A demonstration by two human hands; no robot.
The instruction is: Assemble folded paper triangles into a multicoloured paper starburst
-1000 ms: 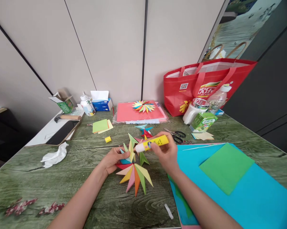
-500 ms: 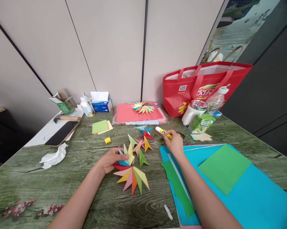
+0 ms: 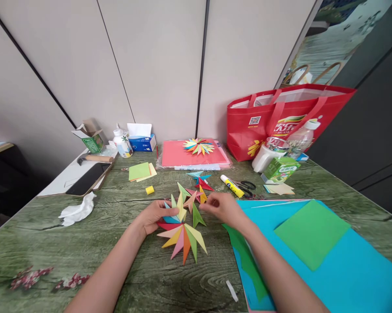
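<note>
My left hand [image 3: 157, 216] pinches the upper left of a partly ringed paper star [image 3: 183, 241], made of folded points in red, orange, pink, green, yellow and blue. Over the loose pieces reaches my right hand [image 3: 224, 209], its fingers curled and its fingertips at a yellow-orange folded paper piece [image 3: 202, 194], partly covering it. Close by lie a green folded piece [image 3: 197, 216], a peach one [image 3: 191, 200], and red [image 3: 205, 184] and blue ones behind. An uncapped glue stick [image 3: 232, 187] rests beyond the right hand, beside black scissors [image 3: 247, 188].
Blue paper sheets [image 3: 300, 278] with a green square [image 3: 313, 234] cover the right side. A finished paper star [image 3: 198, 147] lies on a red paper pack [image 3: 173, 154]. Behind stands a red bag [image 3: 244, 134]. A yellow cap [image 3: 149, 190] and crumpled tissue [image 3: 78, 210] are at left.
My right hand has let go of the glue stick, laid it on the table by the scissors, and moved left to the loose folded pieces. My left hand keeps its hold on the star.
</note>
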